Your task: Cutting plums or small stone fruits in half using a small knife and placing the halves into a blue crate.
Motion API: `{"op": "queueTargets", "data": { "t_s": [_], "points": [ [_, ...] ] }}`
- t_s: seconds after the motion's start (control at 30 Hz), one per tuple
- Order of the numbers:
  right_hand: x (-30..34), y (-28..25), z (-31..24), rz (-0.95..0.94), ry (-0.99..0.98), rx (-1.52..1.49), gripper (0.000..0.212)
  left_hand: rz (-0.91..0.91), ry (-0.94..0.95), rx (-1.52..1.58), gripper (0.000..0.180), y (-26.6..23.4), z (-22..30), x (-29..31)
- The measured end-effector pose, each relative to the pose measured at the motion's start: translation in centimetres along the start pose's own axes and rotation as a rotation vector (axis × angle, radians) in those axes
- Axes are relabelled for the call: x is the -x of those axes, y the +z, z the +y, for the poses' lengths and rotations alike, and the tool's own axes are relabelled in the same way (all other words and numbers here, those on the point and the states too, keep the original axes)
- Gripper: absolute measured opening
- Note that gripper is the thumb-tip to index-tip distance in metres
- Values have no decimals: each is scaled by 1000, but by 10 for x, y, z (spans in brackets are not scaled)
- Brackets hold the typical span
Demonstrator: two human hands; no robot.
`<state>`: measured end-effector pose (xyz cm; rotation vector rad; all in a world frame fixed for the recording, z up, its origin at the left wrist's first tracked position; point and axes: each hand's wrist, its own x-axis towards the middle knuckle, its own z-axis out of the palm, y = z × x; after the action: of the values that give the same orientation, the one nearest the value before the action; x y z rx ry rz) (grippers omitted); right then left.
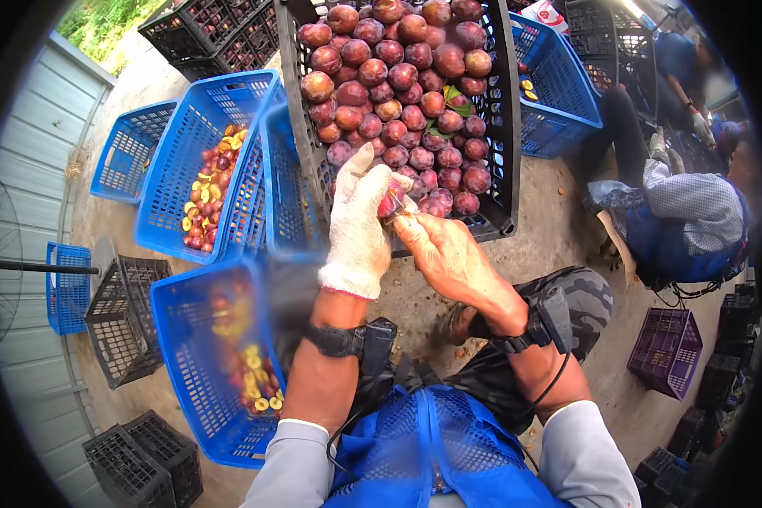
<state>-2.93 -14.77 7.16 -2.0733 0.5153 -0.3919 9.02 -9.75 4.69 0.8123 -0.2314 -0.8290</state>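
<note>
In front of me my left hand (356,218), in a white knit glove, is closed around a red plum (387,204). Bare, my right hand (455,261) pinches a small knife (399,203); its thin blade lies against the plum, and its handle is mostly hidden by my fingers. Both hands meet over the near edge of a black crate (506,135) heaped with whole purple-red plums (402,76), a few green leaves among them. Beside my left forearm, a blue basket (176,347) contains halved plums (254,372) with yellow flesh, partly blurred.
Another blue basket (162,199) of cut plums stands at the left, near further blue baskets and black crates (127,326). Behind the plum crate, right, is a blue basket (559,110). A co-worker (694,203) sits at the right, above a purple crate (665,351).
</note>
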Motion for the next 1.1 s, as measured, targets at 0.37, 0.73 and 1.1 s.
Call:
{"op": "queueTargets", "data": {
  "t_s": [0.37, 0.73, 1.1],
  "points": [
    [5, -3, 8, 26, 192, -444, 39, -185, -135, 283, 21, -10, 1, 9],
    [16, -62, 7, -689, 334, -83, 49, -704, -431, -890, 46, -21, 59, 29],
    [27, -33, 19, -347, 411, -478, 44, -259, -299, -79, 40, -25, 17, 25]
  ]
}}
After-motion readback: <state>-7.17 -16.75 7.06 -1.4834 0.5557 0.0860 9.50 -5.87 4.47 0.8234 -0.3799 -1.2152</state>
